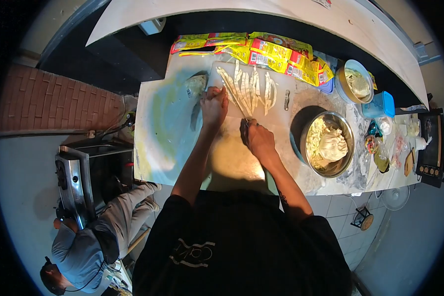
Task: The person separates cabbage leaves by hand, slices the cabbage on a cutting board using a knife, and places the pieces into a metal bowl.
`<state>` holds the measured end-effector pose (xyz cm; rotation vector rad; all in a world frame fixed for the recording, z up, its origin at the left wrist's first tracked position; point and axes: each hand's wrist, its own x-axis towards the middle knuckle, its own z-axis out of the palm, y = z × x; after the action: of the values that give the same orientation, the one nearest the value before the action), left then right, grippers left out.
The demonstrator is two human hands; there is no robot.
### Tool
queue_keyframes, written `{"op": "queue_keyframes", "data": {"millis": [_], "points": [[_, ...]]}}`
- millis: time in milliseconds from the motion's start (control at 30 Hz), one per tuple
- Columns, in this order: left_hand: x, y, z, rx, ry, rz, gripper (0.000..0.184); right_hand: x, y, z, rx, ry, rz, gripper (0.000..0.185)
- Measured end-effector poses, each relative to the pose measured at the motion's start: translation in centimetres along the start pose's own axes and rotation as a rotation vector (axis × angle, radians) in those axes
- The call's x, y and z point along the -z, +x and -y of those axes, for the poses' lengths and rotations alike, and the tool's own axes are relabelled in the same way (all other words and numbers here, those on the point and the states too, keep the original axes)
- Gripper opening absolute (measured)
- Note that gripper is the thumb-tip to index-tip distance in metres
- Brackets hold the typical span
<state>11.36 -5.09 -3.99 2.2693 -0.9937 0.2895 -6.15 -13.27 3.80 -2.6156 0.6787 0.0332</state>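
Note:
Long pale strips of food (251, 89) lie side by side on a whitish cutting board (283, 79); their kind I cannot tell. My right hand (259, 140) grips the dark handle of a knife (238, 102), whose narrow blade slants up and left along the leftmost strips. Close to the blade's far end, my left hand (214, 107) has its fingers curled at the strips' left edge; its fingertips are partly hidden, and what they hold is unclear. To the right stands a steel bowl (349, 155) with pale chopped pieces (315, 138) and a smooth, white rounded lump (333, 145).
Yellow-and-red packets (276, 56) line the counter's back edge. A small folding knife-like object (286, 100) lies right of the strips. Further right are a second bowl (344, 91), a blue-lidded tub (380, 104) and an oven (431, 148). Another person (83, 246) is low by the stove (76, 180).

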Motion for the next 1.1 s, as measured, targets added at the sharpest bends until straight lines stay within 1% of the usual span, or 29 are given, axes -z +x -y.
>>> {"op": "queue_keyframes", "data": {"millis": [133,233,300,333,400,433,500,667,767,833,900,1000,1067,1100], "points": [[-0.3,0.0,-0.1,-0.009,0.034,-0.023,0.029,0.7,0.2,0.2,0.012,-0.045,-0.01,0.02],[-0.1,0.1,-0.3,-0.01,0.012,-0.037,0.029,0.9,0.5,0.6,0.016,-0.124,0.034,0.016],[0.0,0.0,-0.3,-0.016,0.029,-0.047,0.028,1.0,0.6,1.0,0.032,-0.232,0.07,0.012],[0.0,0.0,-0.4,-0.029,0.044,-0.061,0.028,0.9,0.9,0.8,0.03,-0.232,0.076,0.012],[-0.1,0.0,-0.5,-0.008,0.07,-0.046,0.026,1.2,1.5,0.6,0.017,-0.203,0.138,0.024],[-0.1,0.0,-0.5,0.009,0.095,-0.034,0.025,1.6,1.2,0.6,0.013,-0.201,0.142,0.024],[-0.2,0.1,-0.6,0.009,0.083,-0.041,0.024,2.7,1.1,0.8,-0.017,-0.202,0.164,0.013],[0.2,0.2,-0.4,0.008,0.031,-0.03,0.022,2.3,1.6,0.4,-0.018,-0.144,0.154,0.013],[0.1,0.4,-0.2,0.025,0.018,0.038,0.021,2.0,1.2,-0.5,0.017,-0.124,0.141,0.014],[0.6,0.4,-0.6,0.029,0.003,0.008,0.023,2.3,0.4,-0.8,0.046,-0.103,0.138,0.014],[0.8,0.5,-0.8,0.043,-0.006,0.026,0.026,2.7,-1.2,-0.7,-0.038,-0.061,0.13,0.015],[0.9,0.3,-1.1,0.058,-0.013,0.045,0.029,2.3,-0.9,0.2,0.011,-0.001,0.086,0.016],[1.1,0.3,-1.2,0.064,-0.009,0.049,0.03,1.9,0.7,0.5,0.017,-0.032,0.116,0.016],[1.2,0.2,-1.1,0.04,-0.013,0.035,0.03,1.9,1.3,0.5,-0.001,0.014,0.125,0.016]]}}
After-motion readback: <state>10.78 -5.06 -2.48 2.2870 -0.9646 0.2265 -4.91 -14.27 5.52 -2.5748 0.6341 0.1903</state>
